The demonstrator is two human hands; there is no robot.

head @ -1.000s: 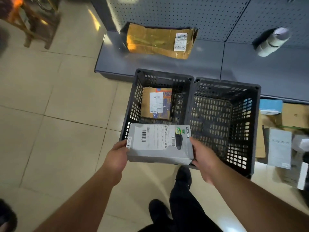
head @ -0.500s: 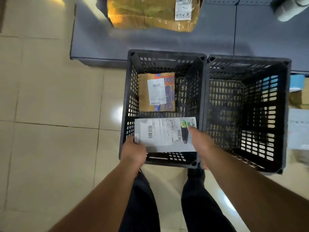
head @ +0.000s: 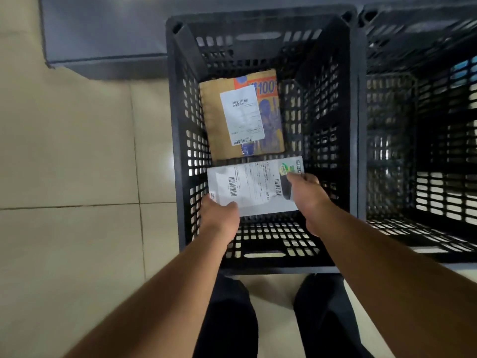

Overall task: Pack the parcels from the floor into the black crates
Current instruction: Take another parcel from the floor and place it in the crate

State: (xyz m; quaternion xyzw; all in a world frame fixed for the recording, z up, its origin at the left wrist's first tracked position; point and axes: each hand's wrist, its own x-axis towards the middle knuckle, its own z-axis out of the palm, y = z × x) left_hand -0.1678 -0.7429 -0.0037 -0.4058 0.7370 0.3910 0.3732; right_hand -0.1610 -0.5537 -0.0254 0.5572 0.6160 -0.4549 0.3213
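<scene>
Both my hands reach down inside the left black crate (head: pixel 178 140) and hold a grey parcel (head: pixel 254 186) with a white shipping label. My left hand (head: pixel 219 218) grips its near left corner. My right hand (head: pixel 307 195) grips its right end. The parcel lies flat, low in the near half of the crate. Beyond it, a brown cardboard parcel (head: pixel 244 115) with a white label and blue-orange print lies on the crate's floor. A second black crate (head: pixel 423 140) stands against the first on the right, and no parcel shows inside it.
A low grey shelf base (head: pixel 103 40) runs behind the crates. Beige tiled floor (head: pixel 77 164) spreads to the left. My legs in dark trousers (head: pixel 227 319) stand just in front of the left crate.
I have leaned over the crate and lowered the grey parcel from above its near rim down inside it. Both hands have kept their hold on the parcel.
</scene>
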